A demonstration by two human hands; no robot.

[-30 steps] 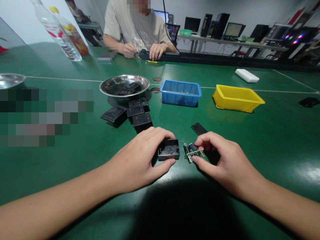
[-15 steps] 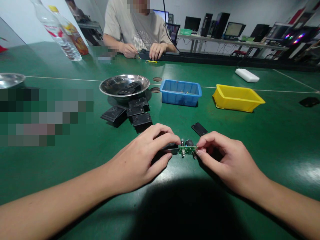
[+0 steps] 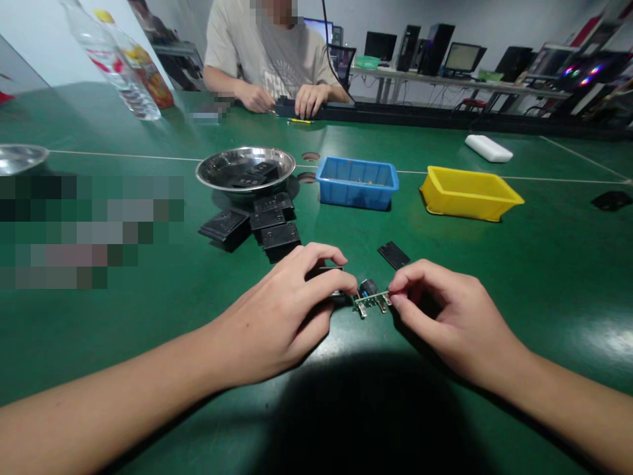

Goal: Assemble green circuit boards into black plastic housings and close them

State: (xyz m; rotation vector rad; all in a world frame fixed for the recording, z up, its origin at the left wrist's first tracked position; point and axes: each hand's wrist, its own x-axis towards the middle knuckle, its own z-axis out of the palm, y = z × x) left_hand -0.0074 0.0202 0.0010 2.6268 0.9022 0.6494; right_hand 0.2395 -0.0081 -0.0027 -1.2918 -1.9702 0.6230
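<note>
Between the thumb and fingertips of my right hand (image 3: 445, 310) is the right end of a small green circuit board (image 3: 373, 297). The board is tilted almost edge-on, with a dark round component on top and metal prongs pointing down. My left hand (image 3: 287, 313) is curled over a black plastic case (image 3: 319, 270), mostly hidden by the fingers. One left fingertip touches the board's left end. Just beyond the board lies a flat black cover (image 3: 394, 255).
Several black cases (image 3: 281, 239) lie by a steel bowl (image 3: 208, 177) holding more black parts. A blue bin (image 3: 356, 193) and a yellow bin (image 3: 459, 204) stand farther back. A person (image 3: 277, 66) works across the table, near bottles (image 3: 123, 72) at the left.
The circuit board has tipped from showing its green face to nearly edge-on. My left thumb has drawn back under the hand, and the black case has shifted in its fingers.
</note>
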